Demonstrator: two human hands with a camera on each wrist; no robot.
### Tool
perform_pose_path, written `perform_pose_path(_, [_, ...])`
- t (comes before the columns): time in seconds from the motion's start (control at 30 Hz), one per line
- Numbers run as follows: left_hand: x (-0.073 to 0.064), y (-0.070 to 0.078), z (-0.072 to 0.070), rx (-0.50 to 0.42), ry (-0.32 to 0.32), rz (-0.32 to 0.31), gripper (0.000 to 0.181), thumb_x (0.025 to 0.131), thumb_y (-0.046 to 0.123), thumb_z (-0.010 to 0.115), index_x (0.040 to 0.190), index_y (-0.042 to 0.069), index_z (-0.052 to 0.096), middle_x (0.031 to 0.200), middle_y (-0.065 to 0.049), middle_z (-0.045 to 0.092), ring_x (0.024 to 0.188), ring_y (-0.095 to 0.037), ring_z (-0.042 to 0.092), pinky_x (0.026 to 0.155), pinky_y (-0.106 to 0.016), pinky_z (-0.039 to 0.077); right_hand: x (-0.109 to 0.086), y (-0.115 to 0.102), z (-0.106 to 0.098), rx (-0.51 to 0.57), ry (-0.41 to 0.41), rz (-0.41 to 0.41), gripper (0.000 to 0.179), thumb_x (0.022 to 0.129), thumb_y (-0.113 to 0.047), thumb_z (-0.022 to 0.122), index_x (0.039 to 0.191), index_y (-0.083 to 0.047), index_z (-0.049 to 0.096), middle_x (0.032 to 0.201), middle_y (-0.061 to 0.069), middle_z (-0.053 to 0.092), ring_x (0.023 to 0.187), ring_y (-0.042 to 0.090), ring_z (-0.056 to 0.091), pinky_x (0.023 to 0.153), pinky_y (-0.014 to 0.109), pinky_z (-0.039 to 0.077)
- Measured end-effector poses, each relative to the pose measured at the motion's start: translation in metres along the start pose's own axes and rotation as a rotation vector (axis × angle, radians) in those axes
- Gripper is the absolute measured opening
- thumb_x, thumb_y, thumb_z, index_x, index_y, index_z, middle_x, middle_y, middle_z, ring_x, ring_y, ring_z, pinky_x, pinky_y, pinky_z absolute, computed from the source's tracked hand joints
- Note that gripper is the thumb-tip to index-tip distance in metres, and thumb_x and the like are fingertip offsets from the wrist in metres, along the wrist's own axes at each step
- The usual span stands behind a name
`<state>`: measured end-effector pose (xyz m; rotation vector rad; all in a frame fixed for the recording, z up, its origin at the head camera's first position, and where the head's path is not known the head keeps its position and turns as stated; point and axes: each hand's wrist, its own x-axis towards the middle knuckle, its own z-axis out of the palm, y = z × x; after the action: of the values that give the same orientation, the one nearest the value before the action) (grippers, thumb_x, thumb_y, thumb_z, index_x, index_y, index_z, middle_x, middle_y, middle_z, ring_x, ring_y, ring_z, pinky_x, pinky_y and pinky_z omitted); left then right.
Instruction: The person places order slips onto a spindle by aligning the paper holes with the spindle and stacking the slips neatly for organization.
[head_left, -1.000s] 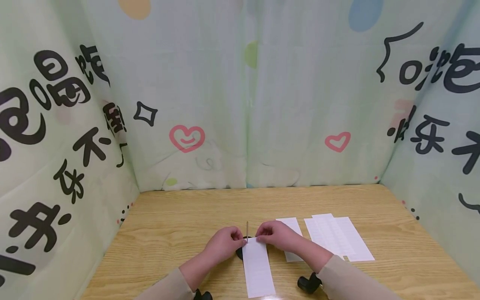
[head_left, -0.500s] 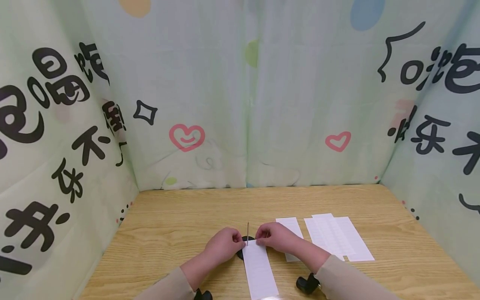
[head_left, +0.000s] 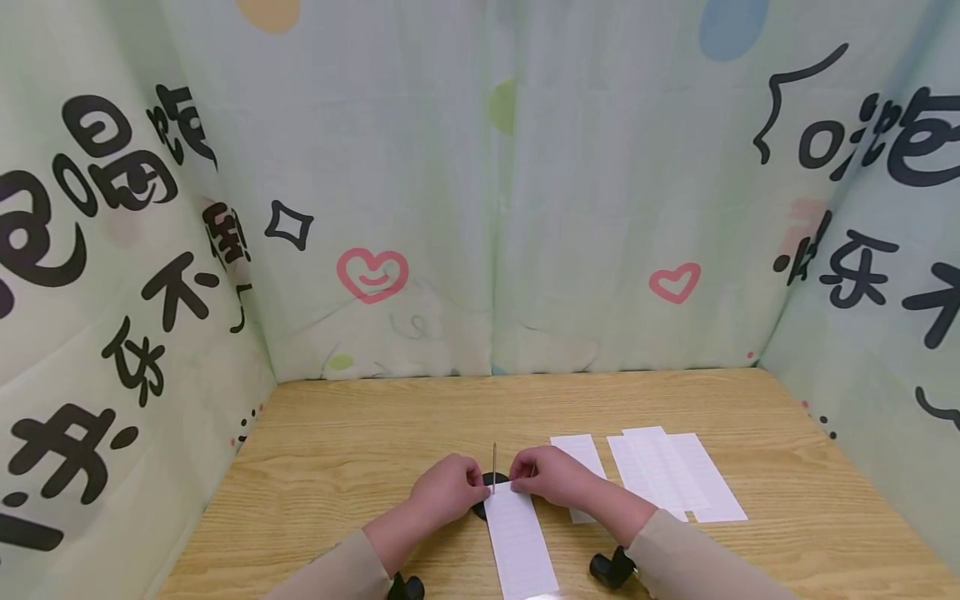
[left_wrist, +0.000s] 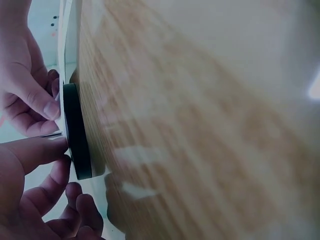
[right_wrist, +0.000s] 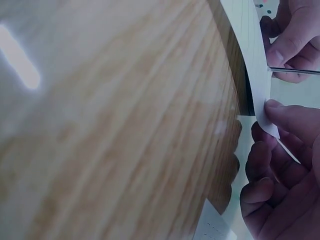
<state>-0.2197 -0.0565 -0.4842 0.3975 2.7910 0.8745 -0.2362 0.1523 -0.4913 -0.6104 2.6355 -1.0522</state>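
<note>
A thin metal spike [head_left: 494, 458] rises upright from a round black base [left_wrist: 77, 130], together a receipt spike. A long white paper slip [head_left: 519, 537] lies over the base, its far edge at the spike, and the spike passes through it in the right wrist view. My left hand [head_left: 450, 490] pinches the slip's left far corner beside the spike, fingertips close over the base. My right hand [head_left: 546, 475] pinches the right far corner between thumb and fingers, and the paper [right_wrist: 256, 60] bends up there. Part of the base is hidden under the slip.
Right of my right hand lies a single white slip [head_left: 581, 454], partly covered by my forearm. Several overlapping slips [head_left: 675, 475] lie farther right on the wooden table [head_left: 360, 425]. A printed curtain [head_left: 450, 208] encloses the back and sides.
The slip's far edge has come slightly lower and nearer to me, down along the spike, showing more of the black base behind it. Both hands keep nearly the same place and pinch.
</note>
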Motion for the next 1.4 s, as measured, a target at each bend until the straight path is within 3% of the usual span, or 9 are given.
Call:
perform_pose_path(0.17, [0.001, -0.002, 0.001, -0.014, -0.005, -0.011, 0.024, 0.087, 0.026, 0.076, 0.072, 0.017, 0.059, 0.069, 0.004, 0.054, 0.062, -0.013, 0.048, 0.057, -0.029, 0.037, -0.001, 0.000, 0.000, -0.016, 0.007, -0.007, 0.007, 0.090, -0.017, 0.073, 0.087, -0.018, 0.067, 0.075, -0.008, 0.058, 0.069, 0.010, 0.052, 0.063, 0.027, 0.044])
perform_pose_path(0.33, [0.000, -0.005, 0.002, -0.055, 0.005, -0.023, 0.021, 0.086, 0.026, 0.077, 0.086, 0.014, 0.059, 0.075, 0.002, 0.054, 0.068, -0.015, 0.050, 0.062, -0.032, 0.039, -0.003, 0.001, -0.001, -0.031, 0.012, -0.004, 0.007, 0.090, -0.019, 0.073, 0.089, -0.019, 0.067, 0.078, -0.009, 0.059, 0.071, 0.010, 0.053, 0.065, 0.028, 0.044])
perform_pose_path(0.53, [-0.005, -0.008, 0.002, -0.098, -0.006, -0.043, 0.032, 0.084, 0.028, 0.078, 0.106, 0.012, 0.060, 0.081, 0.002, 0.054, 0.070, -0.016, 0.051, 0.064, -0.034, 0.040, -0.008, 0.003, -0.007, -0.037, 0.032, -0.019, 0.008, 0.089, -0.020, 0.074, 0.094, -0.017, 0.068, 0.081, -0.008, 0.058, 0.074, 0.011, 0.052, 0.066, 0.028, 0.044])
perform_pose_path(0.67, [-0.009, -0.010, -0.002, -0.115, -0.026, -0.020, 0.038, 0.084, 0.027, 0.078, 0.115, 0.011, 0.062, 0.081, 0.002, 0.055, 0.069, -0.016, 0.051, 0.062, -0.032, 0.039, -0.012, 0.004, -0.014, -0.046, 0.052, -0.039, 0.010, 0.089, -0.019, 0.073, 0.097, -0.016, 0.068, 0.081, -0.008, 0.058, 0.071, 0.012, 0.052, 0.063, 0.027, 0.044])
perform_pose_path(1.03, [-0.015, -0.015, -0.007, -0.131, -0.076, 0.057, 0.048, 0.080, 0.020, 0.080, 0.123, 0.007, 0.064, 0.083, 0.001, 0.054, 0.071, -0.015, 0.048, 0.065, -0.031, 0.039, -0.028, 0.016, -0.045, -0.039, 0.064, 0.010, 0.028, 0.089, -0.021, 0.074, 0.114, -0.008, 0.069, 0.085, -0.004, 0.058, 0.070, 0.016, 0.051, 0.057, 0.028, 0.042])
perform_pose_path(1.4, [-0.014, -0.016, -0.006, -0.101, -0.089, 0.080, 0.054, 0.079, 0.019, 0.081, 0.128, 0.006, 0.064, 0.087, 0.001, 0.054, 0.076, -0.016, 0.049, 0.068, -0.032, 0.040, -0.049, 0.044, -0.078, -0.045, 0.099, 0.102, 0.041, 0.088, -0.024, 0.076, 0.124, -0.008, 0.065, 0.090, -0.002, 0.058, 0.073, 0.017, 0.050, 0.058, 0.029, 0.044])
